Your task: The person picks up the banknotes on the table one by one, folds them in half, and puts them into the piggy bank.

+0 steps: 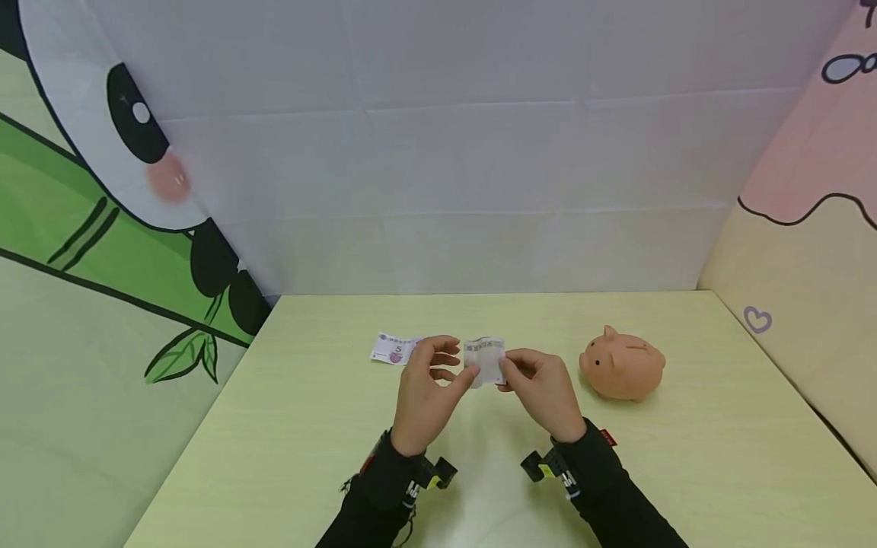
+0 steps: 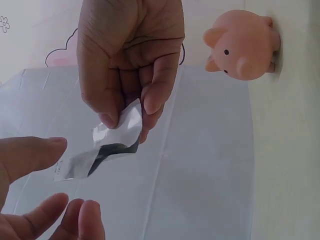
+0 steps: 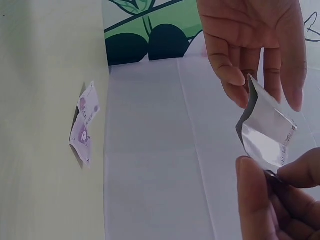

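Note:
Above the pale green table (image 1: 308, 457), both hands meet at a small folded banknote (image 1: 484, 360). My right hand (image 1: 537, 388) pinches its right end between thumb and fingers; the right wrist view shows that pinch (image 3: 272, 185) on the silvery note (image 3: 265, 135). My left hand (image 1: 428, 384) is at the note's left end. Its fingers (image 3: 250, 50) are fairly straight and touch the note's top corner. In the left wrist view its thumb (image 2: 30, 155) and fingers are spread apart around the note's end (image 2: 107, 145), which the right hand (image 2: 130, 65) holds from above.
A second purple banknote (image 1: 393, 348) lies flat on the table just left of my left hand and also appears in the right wrist view (image 3: 84, 127). An orange piggy bank (image 1: 622, 364) stands right of my right hand. Printed fabric walls close in the back and both sides.

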The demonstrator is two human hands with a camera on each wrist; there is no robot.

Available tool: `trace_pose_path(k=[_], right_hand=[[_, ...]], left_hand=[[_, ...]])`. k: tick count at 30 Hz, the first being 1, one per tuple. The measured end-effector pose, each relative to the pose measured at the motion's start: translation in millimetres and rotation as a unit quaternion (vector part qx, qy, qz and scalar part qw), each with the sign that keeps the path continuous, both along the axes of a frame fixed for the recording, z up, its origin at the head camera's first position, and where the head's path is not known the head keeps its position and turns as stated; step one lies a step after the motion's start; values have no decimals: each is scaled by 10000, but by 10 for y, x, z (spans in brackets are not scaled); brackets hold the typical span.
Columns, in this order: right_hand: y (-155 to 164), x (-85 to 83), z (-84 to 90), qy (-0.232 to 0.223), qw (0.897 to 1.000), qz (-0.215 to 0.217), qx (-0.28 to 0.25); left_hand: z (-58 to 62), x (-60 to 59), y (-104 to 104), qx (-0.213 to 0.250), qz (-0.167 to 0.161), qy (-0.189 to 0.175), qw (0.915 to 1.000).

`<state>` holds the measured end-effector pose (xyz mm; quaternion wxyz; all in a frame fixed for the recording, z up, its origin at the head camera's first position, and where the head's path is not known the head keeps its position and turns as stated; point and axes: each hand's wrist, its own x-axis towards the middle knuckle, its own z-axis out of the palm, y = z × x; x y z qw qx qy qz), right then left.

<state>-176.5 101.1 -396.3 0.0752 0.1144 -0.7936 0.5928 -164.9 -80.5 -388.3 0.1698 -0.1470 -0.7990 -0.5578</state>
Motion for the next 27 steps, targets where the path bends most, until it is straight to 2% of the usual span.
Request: trace_pose_path(k=[7,13,27], right_hand=[[-1,-1,-7,17,10000,-24,-45],[5,9,-1,5,9999,14,-99],[-5,14,1,16,9999,53,-161]], left_hand=[[-42,-31,-1,156,-249,-531,9982],[-65,-48,5,203,-385,-515,9977],[-99,-71,-1,326,-315,-602,9972]])
